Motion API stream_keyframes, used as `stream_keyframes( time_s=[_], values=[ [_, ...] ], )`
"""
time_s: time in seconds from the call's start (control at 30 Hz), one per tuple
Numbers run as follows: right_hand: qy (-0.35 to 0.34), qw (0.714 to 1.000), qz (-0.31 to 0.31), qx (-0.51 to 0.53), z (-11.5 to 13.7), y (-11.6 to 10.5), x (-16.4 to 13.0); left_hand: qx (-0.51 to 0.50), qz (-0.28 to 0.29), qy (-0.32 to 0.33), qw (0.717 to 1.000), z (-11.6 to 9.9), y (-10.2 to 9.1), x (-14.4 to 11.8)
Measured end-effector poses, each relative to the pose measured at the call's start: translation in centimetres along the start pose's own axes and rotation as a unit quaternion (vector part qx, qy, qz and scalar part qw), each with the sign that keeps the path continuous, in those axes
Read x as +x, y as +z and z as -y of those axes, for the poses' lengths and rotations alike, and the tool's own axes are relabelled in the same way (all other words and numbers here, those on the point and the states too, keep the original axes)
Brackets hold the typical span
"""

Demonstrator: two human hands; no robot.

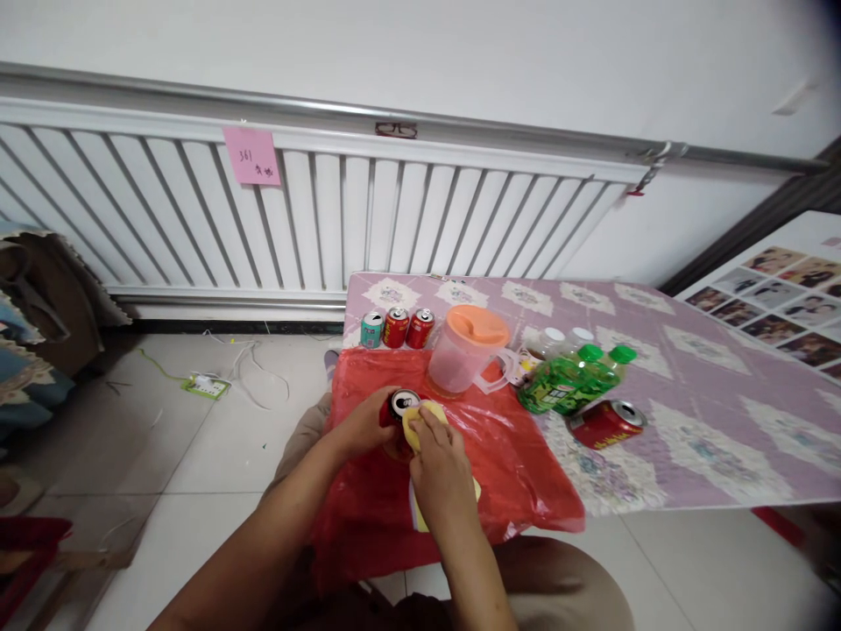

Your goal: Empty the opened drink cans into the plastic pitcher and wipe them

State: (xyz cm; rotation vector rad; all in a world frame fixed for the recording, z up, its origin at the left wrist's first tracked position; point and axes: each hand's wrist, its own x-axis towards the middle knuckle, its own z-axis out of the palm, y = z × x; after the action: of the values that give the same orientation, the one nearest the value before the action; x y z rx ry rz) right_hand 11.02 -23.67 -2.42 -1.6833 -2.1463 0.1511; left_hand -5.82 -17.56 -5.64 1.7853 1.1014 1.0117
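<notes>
Centrally on the red plastic sheet (512, 456), just before the pitcher (465, 350), the left hand (364, 425) encircles a light, dentable can (399, 408) by its wall while the right hand (441, 469) pinches a soft yellow cloth (418, 419) against its rim.

Wall: white, across the top of the frame.
Radiator (315, 219): white, ribbed, upper left to centre, with a pink note (250, 156).
Pipe (460, 123): grey, running above it.
Floor (197, 438): pale tiles, lower left, with loose cables (243, 368).
Table (723, 412): right, under a purple patterned cloth.
</notes>
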Motion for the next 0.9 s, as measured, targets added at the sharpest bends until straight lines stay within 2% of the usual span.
stream_keyframes(
  time_s=[0.13,0.33,0.53,0.67,0.77,0.9],
  values=[
    [-0.002,1.000,0.013,0.004,0.4,-0.1,-0.2,-0.013,-0.034,-0.033,0.999,-0.2,1.0,-0.1],
    [-0.003,0.999,0.042,0.007,1.4,-0.1,-0.7,0.059,-0.120,-0.049,0.990,0.8,2.5,-0.4],
    [-0.008,0.999,0.025,0.030,0.7,0.2,-0.7,0.043,-0.039,-0.003,0.998,0.6,0.7,-0.1],
    [-0.004,0.999,0.022,0.028,0.5,0.4,-0.7,-0.015,-0.025,-0.007,1.000,0.3,0.4,0.0],
    [-0.001,0.999,0.024,0.024,0.6,0.5,-0.7,-0.036,-0.042,-0.024,0.998,0.7,1.2,-0.1],
    [-0.004,1.000,0.013,0.025,0.5,0.5,-0.6,0.010,-0.107,-0.059,0.992,1.3,2.4,-0.4]
  ],
)
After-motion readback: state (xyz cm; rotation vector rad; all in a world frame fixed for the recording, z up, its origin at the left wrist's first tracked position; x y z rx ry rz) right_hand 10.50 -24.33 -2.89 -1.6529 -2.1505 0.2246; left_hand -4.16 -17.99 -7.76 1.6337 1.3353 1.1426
